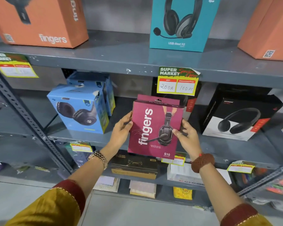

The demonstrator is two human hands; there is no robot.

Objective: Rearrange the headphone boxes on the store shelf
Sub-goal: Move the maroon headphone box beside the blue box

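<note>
I hold a maroon "fingers" S10 headphone box (153, 128) upright in front of the middle shelf (82, 137). My left hand (121, 131) grips its left edge and my right hand (186, 136) grips its right edge. On the middle shelf a blue headphone box (78, 110) stands at the left with a second blue box (95, 82) behind it. A black Rockerz box (240, 116) stands at the right. Behind the maroon box a dark box (190, 101) is mostly hidden. On the upper shelf (121, 53) stand an orange "fingers" box (39, 22), a teal USB-Meet H2 box (180, 23) and another orange box (271, 30).
Yellow price tags (178, 82) hang from the shelf edges. A perforated grey upright (23, 115) runs diagonally at the left. The lower shelf holds a brown-black box (134, 165) and a white box (183, 173). Small packets (142, 188) lie below, coloured items (278, 185) at right.
</note>
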